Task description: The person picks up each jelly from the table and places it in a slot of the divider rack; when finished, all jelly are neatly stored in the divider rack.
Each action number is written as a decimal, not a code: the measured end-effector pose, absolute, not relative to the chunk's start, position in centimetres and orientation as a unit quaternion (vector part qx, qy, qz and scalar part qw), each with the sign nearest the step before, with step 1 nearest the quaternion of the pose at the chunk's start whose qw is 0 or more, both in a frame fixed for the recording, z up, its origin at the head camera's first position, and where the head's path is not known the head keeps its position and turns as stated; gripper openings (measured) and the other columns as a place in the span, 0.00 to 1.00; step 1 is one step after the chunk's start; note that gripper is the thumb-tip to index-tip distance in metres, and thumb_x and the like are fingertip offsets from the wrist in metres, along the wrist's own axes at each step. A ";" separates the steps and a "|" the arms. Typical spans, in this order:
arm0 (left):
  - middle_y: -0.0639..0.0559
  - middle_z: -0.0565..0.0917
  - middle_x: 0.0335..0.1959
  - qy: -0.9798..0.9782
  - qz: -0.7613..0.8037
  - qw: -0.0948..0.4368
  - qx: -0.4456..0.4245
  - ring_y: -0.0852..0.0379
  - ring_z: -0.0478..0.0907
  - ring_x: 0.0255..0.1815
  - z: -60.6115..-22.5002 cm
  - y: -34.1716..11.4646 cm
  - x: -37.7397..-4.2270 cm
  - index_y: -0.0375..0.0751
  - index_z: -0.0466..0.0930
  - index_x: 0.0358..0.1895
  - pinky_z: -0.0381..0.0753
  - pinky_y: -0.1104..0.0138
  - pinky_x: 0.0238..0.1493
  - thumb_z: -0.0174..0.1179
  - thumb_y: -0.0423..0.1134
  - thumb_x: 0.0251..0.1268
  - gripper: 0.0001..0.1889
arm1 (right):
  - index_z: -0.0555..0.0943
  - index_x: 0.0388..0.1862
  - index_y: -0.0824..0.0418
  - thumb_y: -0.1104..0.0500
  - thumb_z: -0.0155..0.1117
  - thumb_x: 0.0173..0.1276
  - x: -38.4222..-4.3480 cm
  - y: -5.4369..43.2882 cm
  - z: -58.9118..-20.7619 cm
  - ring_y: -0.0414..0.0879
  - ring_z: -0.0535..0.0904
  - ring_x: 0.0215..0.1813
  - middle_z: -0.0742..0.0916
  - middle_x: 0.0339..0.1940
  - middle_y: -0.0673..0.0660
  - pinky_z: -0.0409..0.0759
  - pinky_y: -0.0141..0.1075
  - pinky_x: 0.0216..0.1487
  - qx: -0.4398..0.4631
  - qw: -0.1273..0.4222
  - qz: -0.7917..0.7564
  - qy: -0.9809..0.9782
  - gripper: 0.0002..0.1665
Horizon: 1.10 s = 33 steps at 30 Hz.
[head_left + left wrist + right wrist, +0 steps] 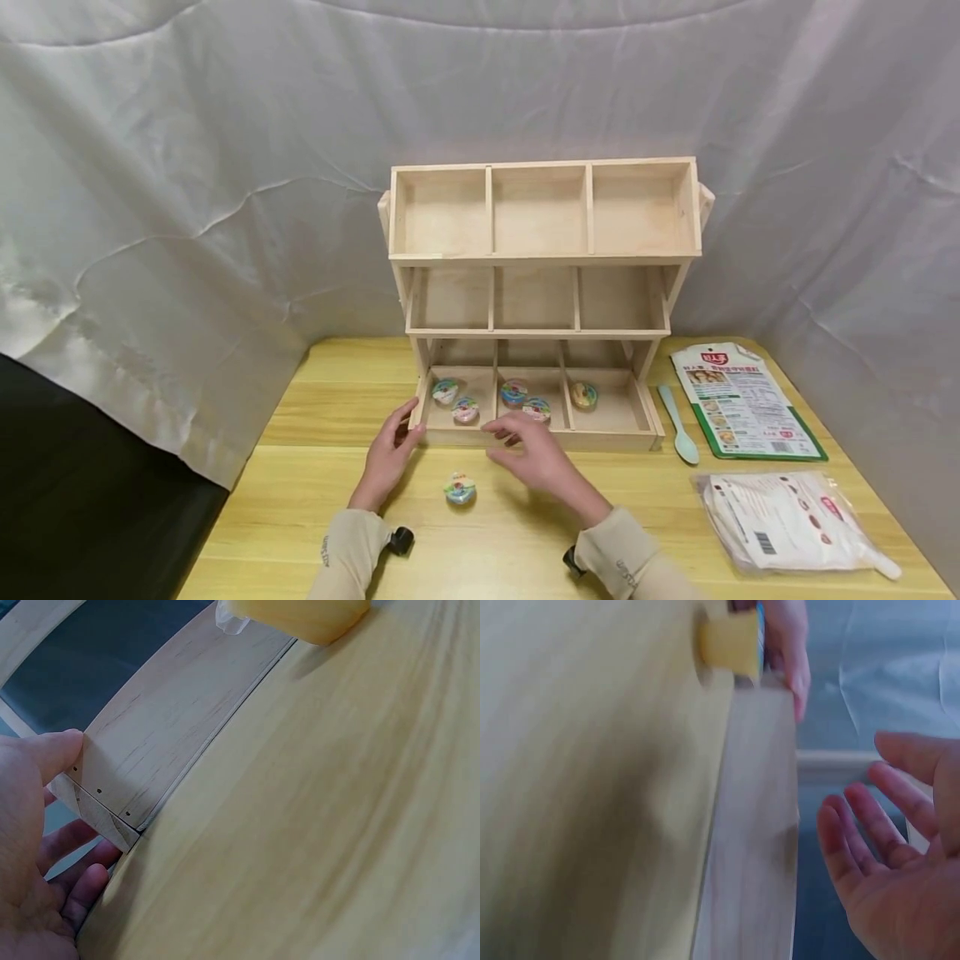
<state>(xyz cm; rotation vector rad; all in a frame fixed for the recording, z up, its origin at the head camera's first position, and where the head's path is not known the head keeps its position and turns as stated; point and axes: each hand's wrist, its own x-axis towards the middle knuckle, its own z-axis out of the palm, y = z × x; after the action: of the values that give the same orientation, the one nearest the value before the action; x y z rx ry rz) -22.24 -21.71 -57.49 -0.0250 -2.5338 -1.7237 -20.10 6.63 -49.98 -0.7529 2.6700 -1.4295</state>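
My left hand (387,454) holds the front left corner of the bottom tray of a three-tier wooden rack (545,260). In the left wrist view its thumb (61,754) lies against the front board and the other fingers are round the side. My right hand (531,450) is over the tray's front edge, with fingers spread and nothing in them. Two jelly cups (465,409) sit in the left compartment, two jelly cups (514,392) in the middle one, and one jelly cup (583,395) in the right. Another jelly cup (460,489) stands on the table between my forearms.
Right of the rack lie a pale green spoon (677,427) and a green-and-white food packet (750,402). Closer to me is a clear bag (795,521) with white contents and a white handle end. A grey curtain (225,167) surrounds the wooden table (300,500).
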 end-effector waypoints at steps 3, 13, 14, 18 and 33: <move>0.47 0.73 0.74 -0.826 -0.563 0.040 -0.009 0.46 0.78 0.63 -57.5 -21.7 -22.2 0.65 0.67 0.77 0.78 0.54 0.61 0.59 0.56 0.77 0.29 | 0.83 0.62 0.59 0.58 0.71 0.70 -19.4 5.8 -50.5 0.58 0.83 0.56 0.86 0.56 0.58 0.84 0.45 0.57 -0.282 0.045 -0.449 0.846 0.22; 0.46 0.74 0.73 -0.826 -0.562 0.041 -0.011 0.46 0.79 0.61 -57.6 -21.7 -22.3 0.64 0.67 0.77 0.79 0.54 0.59 0.59 0.56 0.76 0.29 | 0.82 0.66 0.54 0.50 0.76 0.67 -18.5 4.3 -52.3 0.52 0.82 0.59 0.84 0.60 0.53 0.82 0.44 0.62 -0.312 0.113 -0.402 0.854 0.29; 0.46 0.74 0.73 -0.827 -0.561 0.041 -0.011 0.46 0.79 0.61 -57.6 -21.8 -22.3 0.64 0.67 0.77 0.79 0.53 0.59 0.59 0.57 0.76 0.29 | 0.82 0.65 0.53 0.51 0.76 0.66 -18.5 4.2 -52.5 0.51 0.82 0.59 0.84 0.59 0.53 0.82 0.43 0.61 -0.311 0.117 -0.402 0.853 0.29; 0.47 0.73 0.74 -0.828 -0.559 0.040 -0.011 0.46 0.79 0.61 -57.6 -21.8 -22.3 0.65 0.67 0.77 0.79 0.53 0.60 0.59 0.57 0.76 0.29 | 0.83 0.63 0.55 0.54 0.78 0.65 -18.3 3.9 -52.8 0.46 0.82 0.56 0.84 0.55 0.51 0.82 0.37 0.59 -0.310 0.128 -0.405 0.851 0.28; 0.45 0.75 0.72 -0.830 -0.556 0.050 -0.015 0.49 0.80 0.58 -57.9 -21.8 -22.5 0.61 0.68 0.77 0.79 0.61 0.55 0.60 0.54 0.76 0.29 | 0.86 0.57 0.56 0.58 0.77 0.65 -18.5 3.2 -53.5 0.37 0.78 0.45 0.86 0.49 0.49 0.79 0.30 0.48 -0.326 0.096 -0.386 0.857 0.21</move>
<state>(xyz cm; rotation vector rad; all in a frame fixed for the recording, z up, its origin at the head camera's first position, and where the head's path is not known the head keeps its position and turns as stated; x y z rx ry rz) -22.53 -21.80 -57.89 -0.0460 -2.5263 -1.6921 -18.53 3.20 -53.49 -0.9669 2.5401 -1.1432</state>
